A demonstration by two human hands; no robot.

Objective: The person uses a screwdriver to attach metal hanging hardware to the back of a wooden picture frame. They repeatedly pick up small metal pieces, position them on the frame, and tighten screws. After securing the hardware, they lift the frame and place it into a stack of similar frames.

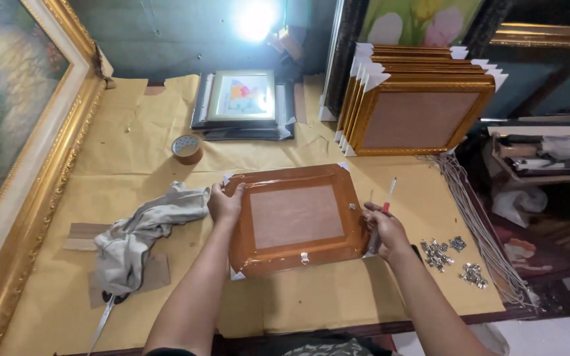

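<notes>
A glossy brown picture frame (296,252) lies face down on the paper-covered table (311,303), its brown backing board showing. My left hand (224,204) grips the frame's left edge. My right hand (384,227) rests against the right edge and holds a red-handled screwdriver (388,196) pointing away from me. A small metal hanger (304,258) sits on the near rail and another small fitting (351,206) on the right rail.
A grey cloth (141,234) lies left of the frame, with a tape roll (187,149) beyond it. Metal hangers (438,254) are heaped at the right. Gold frames (417,112) lean at the back right, a large gilt painting (28,151) at the left, framed pictures (242,99) behind.
</notes>
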